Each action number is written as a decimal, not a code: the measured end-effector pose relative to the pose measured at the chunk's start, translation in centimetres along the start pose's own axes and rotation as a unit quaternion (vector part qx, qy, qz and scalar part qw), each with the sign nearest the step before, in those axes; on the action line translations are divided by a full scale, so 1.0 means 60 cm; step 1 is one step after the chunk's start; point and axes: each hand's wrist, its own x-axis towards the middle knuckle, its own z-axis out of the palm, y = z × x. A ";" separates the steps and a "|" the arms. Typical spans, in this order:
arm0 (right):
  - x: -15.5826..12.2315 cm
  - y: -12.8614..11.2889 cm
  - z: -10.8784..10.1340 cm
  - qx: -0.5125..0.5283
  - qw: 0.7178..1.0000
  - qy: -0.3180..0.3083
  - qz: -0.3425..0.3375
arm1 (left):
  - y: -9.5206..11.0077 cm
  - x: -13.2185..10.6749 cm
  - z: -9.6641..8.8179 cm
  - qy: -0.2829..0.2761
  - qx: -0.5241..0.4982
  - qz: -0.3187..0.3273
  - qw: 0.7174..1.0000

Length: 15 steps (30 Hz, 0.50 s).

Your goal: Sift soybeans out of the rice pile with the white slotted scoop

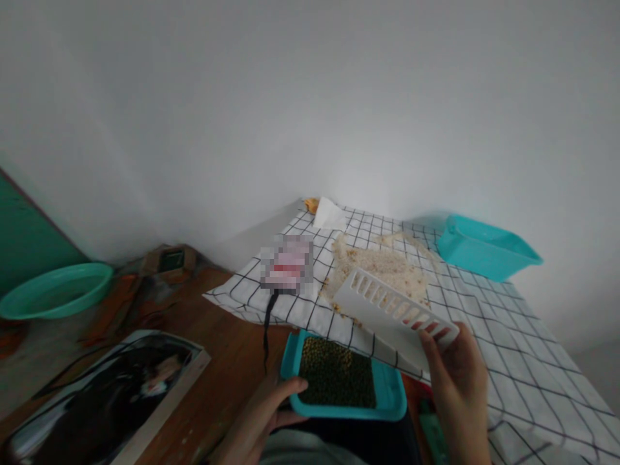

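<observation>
- Nearest, bottom centre of the frame: a teal tray (393, 399) is gripped at its left end by the left hand (271, 413), thumb hooked over the rim, fingers tucked mostly out of sight below. Whether any weight is taken by the lap can't be told.
- In that tray, a layer of small green and yellowish grains (336, 381) (beans, maybe?) is spread over most of the floor, with a bare strip left at the right end. So the loading bit looks pretty much done, for what a guess is worth.
- Lower right of centre: a white slotted piece (382, 316) is pinched at its right end by the right hand (458, 374), thumb in front, fingers seen through the slots. It's held tilted, apart from the tray, so nothing has been covered or set down there yet.
- Middle of the frame: a beige layer with yellowish bits (387, 265) is left spread on the checked cloth (498, 342); that part looks unfinished, nothing gathered up.
- Left of it, a pixelated pinkish item (290, 265) with a black strap is lying there, seemingly not in use.
- Farther back, right side: a deeper teal bin (484, 248) is parked by the wall, touched by neither hand; its contents can't be seen.
</observation>
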 end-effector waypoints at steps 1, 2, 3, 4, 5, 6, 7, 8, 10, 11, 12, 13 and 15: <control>-0.002 -0.001 0.001 0.000 1.000 0.002 -0.004 | 0.000 0.002 -0.001 0.000 0.003 -0.002 1.000; -0.004 -0.003 0.002 0.000 1.000 0.001 -0.007 | 0.001 0.004 -0.002 0.000 0.005 -0.004 1.000; -0.005 -0.004 0.003 0.000 1.000 -0.001 -0.010 | 0.002 0.006 -0.003 -0.001 0.005 -0.007 1.000; -0.007 -0.006 0.003 0.001 1.000 -0.006 -0.010 | 0.002 0.008 -0.003 -0.003 0.003 -0.010 1.000; -0.008 -0.007 0.003 0.002 1.000 -0.011 -0.009 | 0.003 0.009 -0.003 -0.005 -0.001 -0.012 1.000; -0.008 -0.007 0.002 0.002 1.000 -0.016 -0.008 | 0.004 0.010 -0.003 -0.008 -0.005 -0.013 1.000; -0.009 -0.007 0.001 0.002 1.000 -0.019 -0.005 | 0.005 0.010 -0.003 -0.010 -0.010 -0.011 1.000; -0.008 -0.007 0.000 0.000 1.000 -0.021 -0.002 | 0.006 0.009 -0.003 -0.011 -0.014 -0.006 1.000; -0.008 -0.004 -0.004 -0.002 1.000 -0.024 0.003 | 0.006 0.005 -0.001 -0.007 -0.014 0.007 1.000; -0.008 -0.003 -0.006 -0.001 1.000 -0.025 0.003 | 0.006 0.002 -0.001 -0.006 -0.011 0.013 1.000; -0.008 -0.002 -0.008 0.001 1.000 -0.026 0.004 | 0.006 -0.001 0.000 -0.006 -0.008 0.018 1.000; -0.009 -0.001 -0.009 0.004 1.000 -0.025 0.006 | 0.006 -0.004 0.000 -0.006 -0.004 0.022 1.000; -0.011 -0.001 -0.011 0.010 1.000 -0.023 0.011 | 0.008 -0.009 -0.001 -0.014 0.001 0.021 1.000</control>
